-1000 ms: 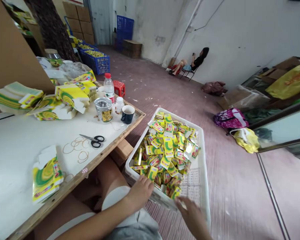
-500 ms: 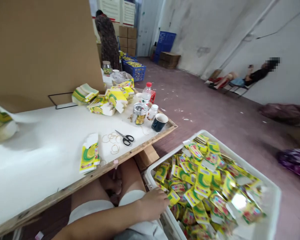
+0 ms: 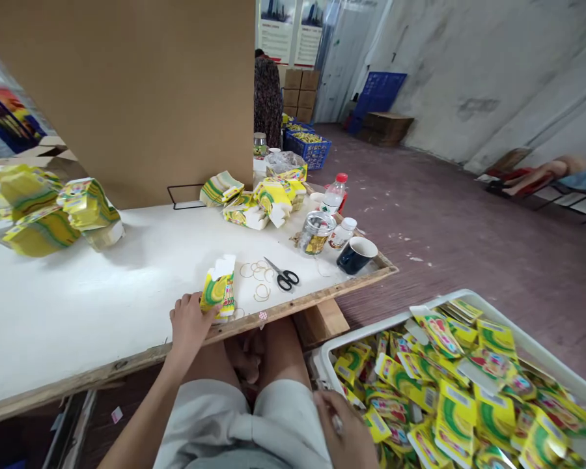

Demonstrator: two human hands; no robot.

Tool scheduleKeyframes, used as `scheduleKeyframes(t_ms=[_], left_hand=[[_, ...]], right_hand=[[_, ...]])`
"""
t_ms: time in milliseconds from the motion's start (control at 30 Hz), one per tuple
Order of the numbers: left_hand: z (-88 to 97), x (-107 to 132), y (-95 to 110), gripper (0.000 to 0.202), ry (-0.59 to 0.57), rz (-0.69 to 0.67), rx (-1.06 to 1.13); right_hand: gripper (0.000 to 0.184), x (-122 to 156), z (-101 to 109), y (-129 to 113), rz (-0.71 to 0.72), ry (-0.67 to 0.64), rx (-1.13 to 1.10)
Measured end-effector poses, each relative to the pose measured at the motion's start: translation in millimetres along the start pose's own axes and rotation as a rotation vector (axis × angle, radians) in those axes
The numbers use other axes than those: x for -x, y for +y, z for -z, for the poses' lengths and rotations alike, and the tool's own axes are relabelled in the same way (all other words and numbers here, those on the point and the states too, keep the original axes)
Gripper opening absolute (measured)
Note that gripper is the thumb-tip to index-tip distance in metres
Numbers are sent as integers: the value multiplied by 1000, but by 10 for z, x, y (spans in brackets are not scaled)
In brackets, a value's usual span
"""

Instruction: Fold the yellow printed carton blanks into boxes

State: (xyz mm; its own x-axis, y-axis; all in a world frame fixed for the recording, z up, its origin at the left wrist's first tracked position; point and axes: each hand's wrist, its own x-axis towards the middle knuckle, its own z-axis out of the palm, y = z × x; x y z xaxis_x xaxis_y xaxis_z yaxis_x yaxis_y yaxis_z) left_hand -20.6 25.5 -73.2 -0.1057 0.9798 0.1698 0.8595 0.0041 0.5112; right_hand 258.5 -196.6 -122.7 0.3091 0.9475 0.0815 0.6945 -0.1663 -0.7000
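Observation:
My left hand (image 3: 189, 324) rests at the front edge of the white table (image 3: 78, 306), its fingers curled onto a small yellow and green carton (image 3: 218, 291) lying flat there. My right hand (image 3: 348, 435) is low at the near corner of a white crate (image 3: 557, 371) heaped with yellow and green packets (image 3: 449, 397). Its fingers are curled, and something small and pale seems pinched in them, too blurred to name. Rubber bands (image 3: 256, 280) and black-handled scissors (image 3: 283, 278) lie just right of the carton.
Folded yellow cartons are piled at the table's left (image 3: 53, 212) and back (image 3: 258, 198). A jar (image 3: 315, 232), bottle (image 3: 333, 194) and dark mug (image 3: 356, 255) stand at the right corner. A cardboard sheet (image 3: 141, 91) stands behind. A person stands beyond it; another person's legs show far right.
My left hand left the crate's edge and came up onto the table to the carton. The view swung left. My right hand has come back into view at the crate's near corner.

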Motion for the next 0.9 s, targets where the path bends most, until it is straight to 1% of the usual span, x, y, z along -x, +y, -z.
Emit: scheduleKeyframes(t_ms=[33, 100, 167, 200, 233, 267, 300, 333, 367, 400, 467, 500, 533, 567, 633, 700, 767, 833, 900], left_hand=[[22, 7, -40, 32, 2, 18, 10], [87, 72, -41, 24, 21, 39, 56], [183, 214, 40, 23, 26, 30, 134], [235, 316, 101, 25, 16, 11, 175], [286, 437, 171, 27, -10, -26, 231], [332, 570, 244, 27, -47, -71, 282], [370, 708, 314, 26, -103, -135, 349], [400, 840, 377, 24, -190, -221, 490], [420, 957, 431, 22, -249, -243, 595], [431, 1054, 472, 20, -289, -236, 679], [425, 1178, 518, 18, -355, -177, 797], [409, 1211, 526, 18, -407, -148, 846], [385, 1231, 527, 20, -483, -121, 910], [352, 1246, 525, 25, -577, -92, 992], [268, 1274, 521, 42, -767, -16, 1180], [180, 1314, 532, 55, -884, 68, 1313], [112, 1354, 569, 58, -924, 98, 1336], [69, 1377, 625, 55, -909, 121, 1328], [36, 1378, 679, 53, -875, 191, 1352]], right_hand=[[38, -89, -85, -191, 62, -18, -27], [30, -217, -208, -559, 167, -30, -84], [23, -306, -258, -875, 265, 1, -150], [20, -345, -260, -1008, 323, 38, -180], [24, -382, -252, -1123, 385, 80, -201], [35, -415, -238, -1218, 440, 108, -214], [48, -442, -222, -1294, 482, 117, -222], [58, -461, -209, -1351, 509, 109, -231], [64, -470, -200, -1390, 520, 93, -243], [64, -467, -197, -1411, 510, 83, -263], [53, -430, -205, -1414, 444, 101, -340], [45, -401, -214, -1403, 396, 120, -394], [38, -370, -224, -1389, 344, 135, -454], [31, -338, -233, -1374, 294, 134, -515], [20, -285, -250, -1348, 221, 121, -623], [14, -251, -263, -1323, 167, 126, -692], [13, -233, -269, -1289, 125, 148, -716], [13, -222, -266, -1238, 91, 183, -689], [22, -213, -254, -1167, 73, 252, -615]])
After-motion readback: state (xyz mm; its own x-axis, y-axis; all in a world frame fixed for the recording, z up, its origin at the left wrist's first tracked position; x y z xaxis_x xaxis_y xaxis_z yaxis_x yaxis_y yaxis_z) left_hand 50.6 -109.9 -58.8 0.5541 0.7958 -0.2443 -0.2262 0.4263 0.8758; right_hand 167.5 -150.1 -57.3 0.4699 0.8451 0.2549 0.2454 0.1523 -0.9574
